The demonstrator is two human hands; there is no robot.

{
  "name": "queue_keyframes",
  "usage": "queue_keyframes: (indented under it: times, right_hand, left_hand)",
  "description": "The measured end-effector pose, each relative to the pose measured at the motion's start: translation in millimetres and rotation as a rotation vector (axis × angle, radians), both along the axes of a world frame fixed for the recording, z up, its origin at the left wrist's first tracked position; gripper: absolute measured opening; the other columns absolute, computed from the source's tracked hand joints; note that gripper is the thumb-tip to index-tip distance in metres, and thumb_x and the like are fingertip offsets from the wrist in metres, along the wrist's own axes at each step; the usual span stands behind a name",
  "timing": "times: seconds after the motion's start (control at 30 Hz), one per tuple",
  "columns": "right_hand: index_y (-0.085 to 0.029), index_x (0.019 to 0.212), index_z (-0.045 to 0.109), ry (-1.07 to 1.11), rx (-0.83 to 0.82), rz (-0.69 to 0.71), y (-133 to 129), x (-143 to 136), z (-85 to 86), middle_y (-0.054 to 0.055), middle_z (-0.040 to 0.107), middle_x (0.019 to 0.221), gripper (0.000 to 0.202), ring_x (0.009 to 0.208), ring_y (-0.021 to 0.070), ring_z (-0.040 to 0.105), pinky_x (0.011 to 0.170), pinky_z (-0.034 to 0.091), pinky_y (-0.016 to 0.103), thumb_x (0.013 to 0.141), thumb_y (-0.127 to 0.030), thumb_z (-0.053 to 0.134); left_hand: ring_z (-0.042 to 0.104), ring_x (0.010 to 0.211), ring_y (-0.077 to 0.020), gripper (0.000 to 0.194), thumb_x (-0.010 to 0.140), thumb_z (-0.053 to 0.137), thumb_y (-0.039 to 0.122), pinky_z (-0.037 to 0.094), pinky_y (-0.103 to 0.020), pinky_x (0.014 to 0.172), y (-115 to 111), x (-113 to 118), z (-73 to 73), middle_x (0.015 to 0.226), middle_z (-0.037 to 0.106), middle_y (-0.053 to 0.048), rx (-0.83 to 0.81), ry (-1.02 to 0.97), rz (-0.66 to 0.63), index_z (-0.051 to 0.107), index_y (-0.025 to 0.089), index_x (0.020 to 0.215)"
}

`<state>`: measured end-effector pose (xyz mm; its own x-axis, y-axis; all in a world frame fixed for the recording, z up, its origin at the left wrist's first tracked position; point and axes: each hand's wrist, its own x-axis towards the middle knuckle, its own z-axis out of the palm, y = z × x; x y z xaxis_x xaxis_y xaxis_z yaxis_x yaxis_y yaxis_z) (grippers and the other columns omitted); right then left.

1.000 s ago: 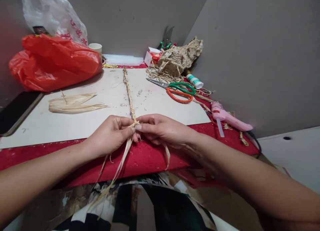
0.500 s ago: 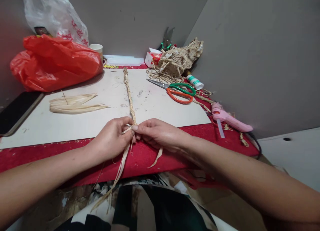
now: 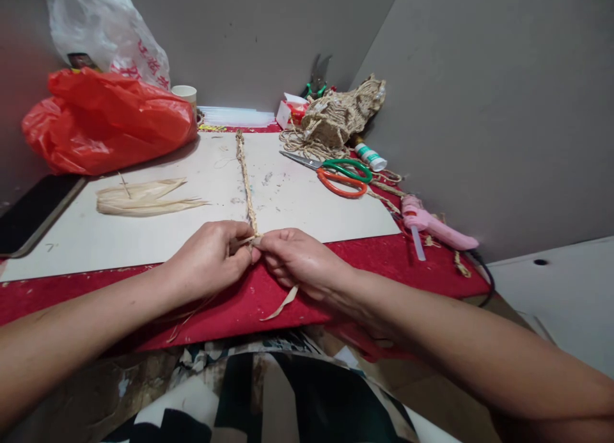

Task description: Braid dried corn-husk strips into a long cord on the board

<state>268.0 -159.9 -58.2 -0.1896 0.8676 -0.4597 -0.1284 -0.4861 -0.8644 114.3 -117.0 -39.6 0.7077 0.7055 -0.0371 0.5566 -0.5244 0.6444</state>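
Observation:
A narrow braid of dried husk runs from the far side of the white board toward me, its near end between my hands. My left hand is closed, pinching pale husk strands at the left of that end. Opposite it, my right hand pinches strands at the braid's tip with thumb and forefinger. One loose husk strip hangs below my right hand. Thin strands trail under my left wrist. Flat dried husk pieces lie on the board to the left of the braid.
Scissors with green and orange handles lie on the right of the white board. Beyond are a woven rope piece and a pink glue gun. A red plastic bag and a phone sit at left.
The long strands that hung down in front of my left hand have swung left, beneath its wrist. The strip under my right hand has shifted slightly left. Both hands still pinch the braid's end.

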Motion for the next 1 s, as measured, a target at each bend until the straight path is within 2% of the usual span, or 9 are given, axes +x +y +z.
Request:
queue_keyframes:
  times: [0.13,0.27,0.5,0.67,0.77,0.83,0.93,1.0]
  right_hand:
    - [-0.016,0.06,0.047,0.025,-0.025,-0.005,-1.4,-3.2,4.1,-0.01,0.026,0.04,0.023,0.034,0.0034,0.014,0.033,0.01,0.018,0.083,-0.022,0.045]
    - [-0.016,0.065,0.049,0.06,-0.054,0.024,-2.7,-4.0,6.5,-0.011,0.024,0.041,0.021,0.035,0.0031,0.012,0.034,0.009,0.017,0.084,-0.025,0.047]
    - [-0.019,0.057,0.031,0.132,-0.061,0.055,-3.5,-2.4,3.9,-0.01,0.026,0.042,0.032,0.036,0.0021,0.013,0.034,0.009,0.015,0.082,-0.025,0.05]
    - [-0.018,0.058,0.033,0.174,-0.059,0.065,-3.8,-1.2,2.6,-0.011,0.025,0.043,0.03,0.036,0.0019,0.013,0.033,0.009,0.015,0.081,-0.023,0.051]
    - [-0.016,0.061,0.044,0.198,-0.063,0.075,-3.2,0.1,2.2,-0.011,0.026,0.043,0.022,0.037,0.002,0.012,0.034,0.009,0.015,0.08,-0.022,0.052]
    - [-0.013,0.068,0.053,0.218,-0.077,0.092,-2.5,2.0,1.7,-0.011,0.024,0.044,0.015,0.037,0.0022,0.011,0.034,0.008,0.015,0.08,-0.022,0.053]
    - [-0.012,0.075,0.058,0.282,-0.105,0.124,-1.3,6.7,0.4,-0.011,0.022,0.046,0.013,0.038,0.0022,0.01,0.034,0.007,0.014,0.08,-0.023,0.055]
    - [-0.012,0.074,0.057,0.327,-0.125,0.138,-0.7,10.0,0.1,-0.011,0.022,0.047,0.011,0.039,0.0021,0.01,0.034,0.007,0.014,0.079,-0.022,0.056]
  left_hand:
    - [0.053,0.057,-0.0145,0.027,0.086,0.038,0.028,0.033,-0.025,0.054,-4.4,-2.9,8.5,0.063,0.06,-0.004,0.212,0.199,0.015,0.059,0.016,0.073]
    - [0.055,0.05,-0.0207,0.029,0.088,0.032,0.03,0.03,-0.028,0.048,-16.6,-5.7,10.7,0.057,0.058,-0.005,0.396,0.464,0.051,0.057,0.017,0.085]
    - [0.061,0.054,-0.0267,0.024,0.083,0.031,0.012,0.041,-0.032,0.05,-32.7,-2.3,4.2,0.054,0.056,-0.007,0.533,0.646,-0.034,0.054,0.012,0.091]
    - [0.061,0.055,-0.0247,0.027,0.079,0.03,0.005,0.042,-0.031,0.051,-35.6,-0.2,-2.9,0.055,0.056,-0.008,0.542,0.623,-0.047,0.054,0.011,0.091]
    - [0.057,0.051,-0.0217,0.028,0.081,0.031,0.008,0.041,-0.029,0.05,-42.5,-1.5,-9.6,0.058,0.056,-0.008,0.527,0.546,-0.053,0.056,0.01,0.094]
    - [0.056,0.05,-0.0199,0.026,0.084,0.033,0.013,0.04,-0.028,0.049,-47.4,-4.1,-11.1,0.059,0.057,-0.008,0.49,0.469,-0.1,0.058,0.011,0.092]
    - [0.056,0.056,-0.0189,0.027,0.087,0.036,0.027,0.041,-0.029,0.054,-45.6,-9.0,-4.4,0.066,0.06,-0.008,0.411,0.297,-0.137,0.06,0.015,0.083]
    - [0.057,0.065,-0.0188,0.028,0.087,0.038,0.031,0.043,-0.03,0.061,-35.4,-10.9,4.0,0.075,0.063,-0.008,0.366,0.152,-0.013,0.061,0.015,0.084]
